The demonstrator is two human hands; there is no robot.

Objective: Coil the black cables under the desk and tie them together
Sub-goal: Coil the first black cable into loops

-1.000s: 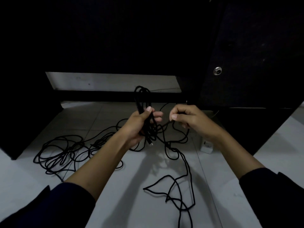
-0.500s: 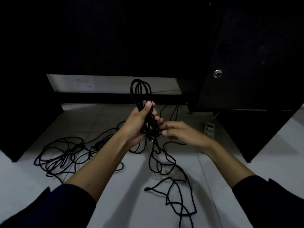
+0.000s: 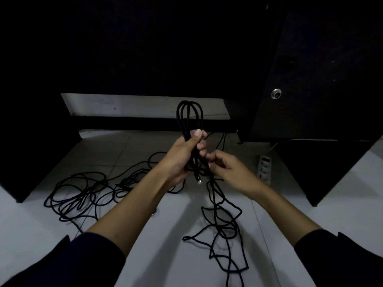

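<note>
The left hand (image 3: 182, 160) grips the coiled cable (image 3: 189, 119) upright, fingers wrapped round the gathered loops to keep them from springing apart. The right hand (image 3: 230, 172), just beside it, pinches the trailing strand, likely feeding another loop. More loose cable (image 3: 76, 195) sprawls on the floor (image 3: 145, 255) toward its left edge. No containers show.

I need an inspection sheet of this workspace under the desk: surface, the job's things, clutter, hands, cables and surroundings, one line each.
Surface: pale tiled floor.
Job's things: coiled bundle of black cable held upright, loops on top; a plug end hangs below.
Clutter: nothing seen.
Hands: left hand grips the bundle; right hand pinches the strand beside it.
Cables: loose cable trails down to the floor; a second tangle lies at left.
Surroundings: black desk panel with a metal fitting; white power strip.
</note>
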